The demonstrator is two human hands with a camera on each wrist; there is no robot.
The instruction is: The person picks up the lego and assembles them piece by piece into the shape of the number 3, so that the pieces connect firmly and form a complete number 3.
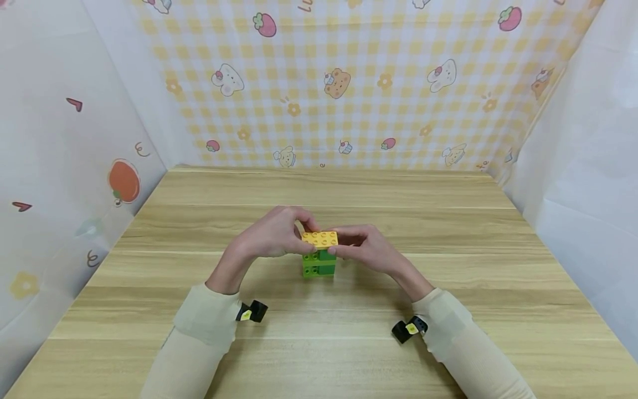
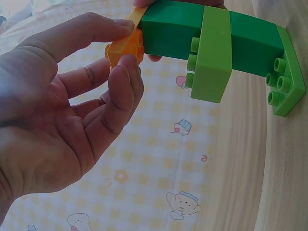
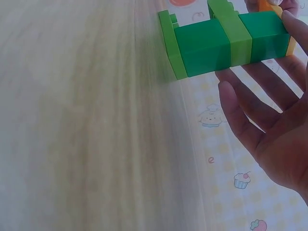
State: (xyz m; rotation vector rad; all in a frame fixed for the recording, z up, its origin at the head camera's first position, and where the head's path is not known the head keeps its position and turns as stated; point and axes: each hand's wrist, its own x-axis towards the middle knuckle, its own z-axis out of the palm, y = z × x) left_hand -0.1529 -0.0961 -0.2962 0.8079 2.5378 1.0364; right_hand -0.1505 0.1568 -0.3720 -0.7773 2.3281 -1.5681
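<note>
A tower of toy building bricks stands on the wooden table, topped by a yellow-orange brick [image 1: 320, 239] with studs facing up. Below it come a dark green brick [image 2: 172, 29], a light green brick [image 2: 214, 57], another dark green brick [image 2: 255, 43] and a light green base piece [image 2: 291, 72]. The green bricks cover only one side, leaving studs bare on the left. My left hand [image 1: 274, 235] pinches the left end of the yellow-orange brick between thumb and fingers. At its right end, my right hand [image 1: 369, 249] grips the top of the tower, thumb in front and fingers behind.
Wood-grain table [image 1: 319, 354] surrounds the tower. Behind it hangs a yellow checked cloth [image 1: 309, 111] with cartoon prints, and pale sheets [image 1: 588, 166] close off both sides. Each wrist carries a small black camera [image 1: 258, 311].
</note>
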